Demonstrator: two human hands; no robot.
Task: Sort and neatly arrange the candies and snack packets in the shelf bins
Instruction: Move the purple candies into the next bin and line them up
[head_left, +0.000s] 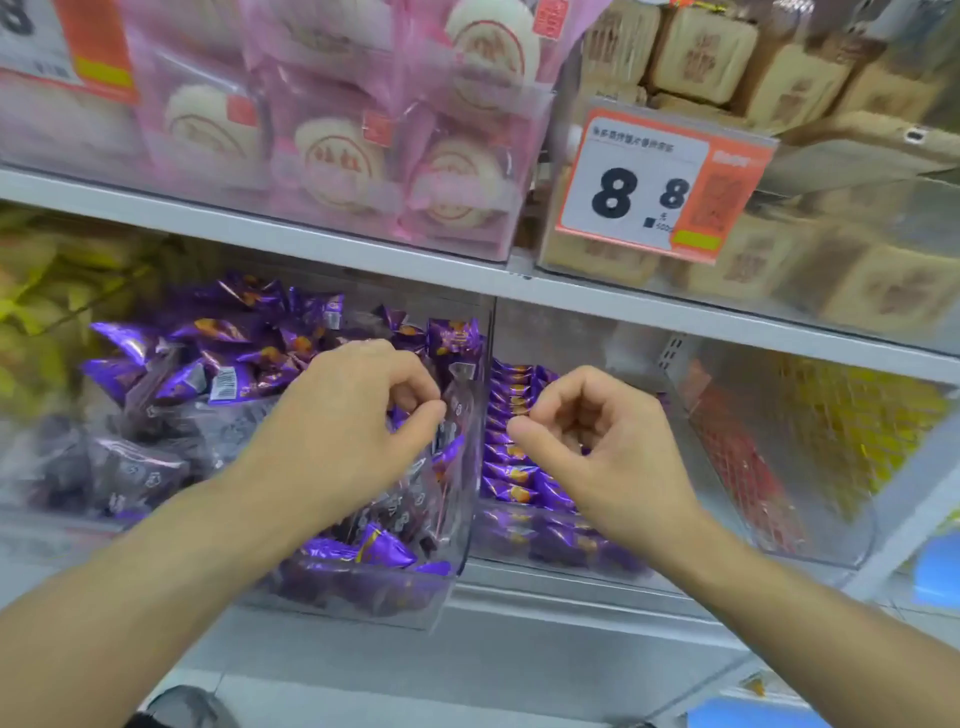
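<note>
So, using the clear divider wall (480, 415) between the two purple bins as the reference: far to its left, behind blurry plastic, there's a bin of yellow packets (47, 306), hard to make out. Right up against the divider's left side is the loose bin (363, 597), where purple candies (208, 364) are heaped every which way, some with barcodes facing up. The left hand (358, 415) hovers over that heap just left of the divider, fingers curled in with the thumb meeting the fingertips; it looks like it's pinching something small and purple, but I can't really tell if there's a wrapper in there. Just right of the divider, the right hand (587, 436) has its fingers curled too, thumb sticking out toward the divider, and I can't see anything held in it. Under that hand is the tidy row of purple packets (511, 467), lined up edge-on along the divider's right side inside their own clear bin (571, 566). Further right of the divider there's a bin with red and yellow packets (810, 441). Above the divider runs the grey shelf (311, 244), with pink-wrapped round cakes (337, 161) up and to the left, and an orange price tag (660, 187) reading 8.8 on the bin of tan square pastries (883, 291) up and to the right.
</note>
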